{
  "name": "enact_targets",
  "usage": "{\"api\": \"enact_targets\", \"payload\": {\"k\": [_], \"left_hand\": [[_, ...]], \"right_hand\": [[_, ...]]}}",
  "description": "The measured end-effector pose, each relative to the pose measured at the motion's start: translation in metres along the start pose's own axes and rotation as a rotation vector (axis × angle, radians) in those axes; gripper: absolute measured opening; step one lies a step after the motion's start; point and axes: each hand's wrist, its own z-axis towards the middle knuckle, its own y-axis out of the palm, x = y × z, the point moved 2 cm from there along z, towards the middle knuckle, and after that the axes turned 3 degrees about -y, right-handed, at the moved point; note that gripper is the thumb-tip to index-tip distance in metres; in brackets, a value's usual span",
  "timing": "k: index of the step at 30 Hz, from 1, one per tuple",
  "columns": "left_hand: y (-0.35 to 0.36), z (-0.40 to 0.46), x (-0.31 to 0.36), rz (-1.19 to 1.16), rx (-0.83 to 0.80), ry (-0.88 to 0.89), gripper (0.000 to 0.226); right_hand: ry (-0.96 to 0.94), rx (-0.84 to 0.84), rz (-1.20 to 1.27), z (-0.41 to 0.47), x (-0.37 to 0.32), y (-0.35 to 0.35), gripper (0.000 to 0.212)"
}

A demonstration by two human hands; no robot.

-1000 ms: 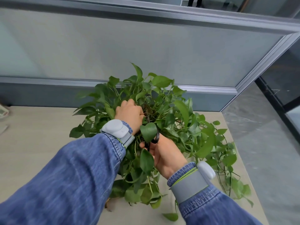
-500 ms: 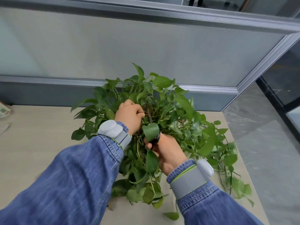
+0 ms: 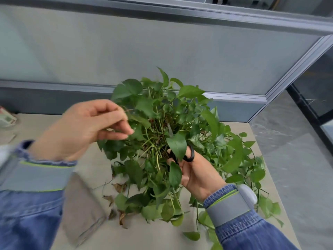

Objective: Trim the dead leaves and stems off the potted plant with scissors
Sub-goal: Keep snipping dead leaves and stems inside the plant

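On beige table [image 3: 45, 134], near partition wall [image 3: 162, 56]: potted plant [image 3: 173, 138], dense heart-shaped green leaves, thin stems radiating from crown, vines trailing right over table edge. Pot hidden under foliage. Brown dead leaves [image 3: 119, 187] lie on table just left of plant. Left hand [image 3: 86, 127] raised beside plant's left side, blurred; fingers curled, whether pinching stem unclear. Right hand [image 3: 196, 173] at plant's near side grips black scissors [image 3: 187, 154], blade pointing into crown.

a single head-worn wide-angle view looks forward and down, close above a leafy green potted plant [image 3: 162, 134] on a pale beige tabletop [image 3: 140, 237].
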Motion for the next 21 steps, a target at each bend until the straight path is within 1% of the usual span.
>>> {"api": "enact_targets", "payload": {"k": [1,3,4,5,6,7,8,9,10,11,12,13,14,15,16,17,18,20,21], "left_hand": [[-0.013,-0.007,0.0,0.019,0.043,-0.003,0.02],[-0.037,-0.014,-0.012,0.133,0.204,-0.046,0.011],[-0.046,-0.013,-0.022,0.207,0.283,-0.1,0.007],[-0.056,-0.017,-0.034,0.338,0.364,-0.173,0.01],[-0.061,-0.016,-0.045,0.531,0.382,-0.262,0.013],[-0.064,-0.016,-0.056,0.762,0.341,-0.372,0.01],[-0.064,-0.018,-0.062,0.996,0.275,-0.474,0.014],[-0.06,-0.02,-0.067,1.197,0.225,-0.52,0.024],[-0.05,-0.022,-0.065,1.318,0.218,-0.481,0.031],[-0.039,-0.022,-0.058,1.344,0.288,-0.351,0.033],[-0.028,-0.021,-0.048,1.313,0.403,-0.159,0.031],[-0.013,-0.022,-0.034,1.231,0.52,0.067,0.028],[0.003,-0.022,-0.02,1.153,0.58,0.261,0.025],[0.021,-0.022,-0.009,1.081,0.573,0.431,0.023],[0.037,-0.019,-0.003,1.029,0.489,0.553,0.022],[0.053,-0.014,-0.001,1.008,0.366,0.616,0.023],[0.067,-0.007,-0.004,1.03,0.245,0.618,0.023],[0.084,0.013,-0.019,1.13,0.086,0.492,0.025],[0.086,0.025,-0.03,1.206,0.04,0.385,0.024]], "right_hand": [[-0.006,-0.015,0.004,-0.001,0.001,0.0,0.028],[-0.018,-0.059,0.019,-0.003,0.002,0.0,0.028],[-0.024,-0.078,0.022,-0.004,0.001,-0.002,0.027],[-0.025,-0.099,0.015,-0.006,0.002,0.0,0.026],[-0.026,-0.114,0.01,-0.007,0.002,-0.002,0.024],[-0.024,-0.124,0.003,-0.008,0.003,-0.003,0.023],[-0.019,-0.13,-0.007,-0.009,0.004,-0.002,0.024],[-0.013,-0.135,-0.014,-0.01,0.005,-0.003,0.025],[-0.008,-0.14,-0.023,-0.011,0.006,-0.003,0.029],[-0.003,-0.146,-0.032,-0.012,0.006,-0.004,0.033],[0.003,-0.152,-0.041,-0.012,0.006,-0.005,0.037],[0.007,-0.158,-0.046,-0.013,0.005,-0.006,0.04],[0.012,-0.17,-0.045,-0.013,0.005,-0.006,0.041],[0.013,-0.178,-0.041,-0.013,0.004,-0.006,0.04],[0.016,-0.18,-0.034,-0.014,0.004,-0.006,0.039],[0.017,-0.176,-0.023,-0.014,0.004,-0.007,0.039],[0.02,-0.169,-0.01,-0.014,0.005,-0.007,0.039],[0.026,-0.15,0.007,-0.015,0.006,-0.008,0.035],[0.029,-0.137,0.009,-0.015,0.006,-0.008,0.032]]}}
